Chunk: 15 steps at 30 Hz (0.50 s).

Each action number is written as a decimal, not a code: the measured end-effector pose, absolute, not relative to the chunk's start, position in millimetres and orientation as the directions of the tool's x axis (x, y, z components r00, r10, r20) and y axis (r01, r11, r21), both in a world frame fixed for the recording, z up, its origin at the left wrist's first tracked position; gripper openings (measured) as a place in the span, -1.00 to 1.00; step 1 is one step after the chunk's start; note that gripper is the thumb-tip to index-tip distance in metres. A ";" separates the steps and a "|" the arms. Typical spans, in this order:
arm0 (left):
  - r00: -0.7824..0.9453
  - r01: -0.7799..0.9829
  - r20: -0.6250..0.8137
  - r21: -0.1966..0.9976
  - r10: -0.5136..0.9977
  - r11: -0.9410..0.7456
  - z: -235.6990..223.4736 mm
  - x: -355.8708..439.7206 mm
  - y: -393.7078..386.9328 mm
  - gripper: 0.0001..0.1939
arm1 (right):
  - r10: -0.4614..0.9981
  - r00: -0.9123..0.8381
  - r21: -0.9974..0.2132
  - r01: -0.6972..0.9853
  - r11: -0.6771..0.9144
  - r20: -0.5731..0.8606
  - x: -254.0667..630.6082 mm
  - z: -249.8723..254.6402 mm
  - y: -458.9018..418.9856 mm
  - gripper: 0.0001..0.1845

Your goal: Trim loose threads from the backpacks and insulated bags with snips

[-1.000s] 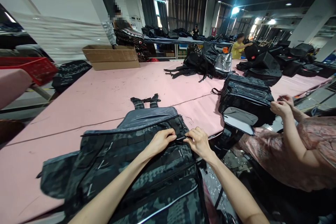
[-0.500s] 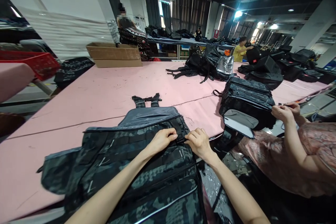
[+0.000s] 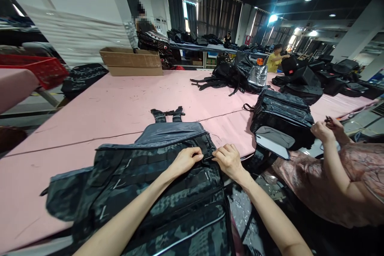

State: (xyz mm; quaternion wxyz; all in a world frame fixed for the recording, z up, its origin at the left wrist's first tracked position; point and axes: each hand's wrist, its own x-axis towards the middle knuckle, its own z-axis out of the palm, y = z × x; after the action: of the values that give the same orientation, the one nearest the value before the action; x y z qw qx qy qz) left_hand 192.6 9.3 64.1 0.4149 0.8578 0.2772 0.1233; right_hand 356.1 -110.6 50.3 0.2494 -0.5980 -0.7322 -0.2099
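Note:
A dark camouflage backpack (image 3: 177,192) lies opened out on the pink-covered table (image 3: 120,108), its shoulder straps (image 3: 166,115) stretching away from me. My left hand (image 3: 188,160) is closed in a pinch on the backpack near its right end. Just to the right, my right hand (image 3: 229,161) pinches the same part of the backpack, at its edge. A narrow dark strip shows between the two sets of fingertips; whether it is webbing or a zip I cannot tell. A grey lining flap (image 3: 172,132) sits beyond the hands.
At the right, a co-worker's hands (image 3: 325,130) are beside another camouflage backpack (image 3: 282,112). Dark bags (image 3: 237,72) are heaped farther back. A cardboard box (image 3: 132,62) stands at the table's far left, with a red crate (image 3: 36,68) beyond the left edge.
My right hand has shifted very slightly to the right; my left hand stays almost in place. The co-worker's farther hand has lifted a little with something small and dark.

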 end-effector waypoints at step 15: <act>0.839 0.318 -0.020 0.829 0.543 -0.460 62.6 188.3 8.9 -0.78 | 0.877 -0.221 -0.689 0.549 0.474 0.427 321.9 48.1 -126.3 -0.77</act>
State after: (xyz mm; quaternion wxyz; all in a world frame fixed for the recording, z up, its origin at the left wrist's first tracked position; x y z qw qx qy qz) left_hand 188.3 8.9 62.6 0.4531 0.8452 0.2546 0.1245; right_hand 321.9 -126.3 48.1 0.4085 -0.4721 -0.7550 0.2008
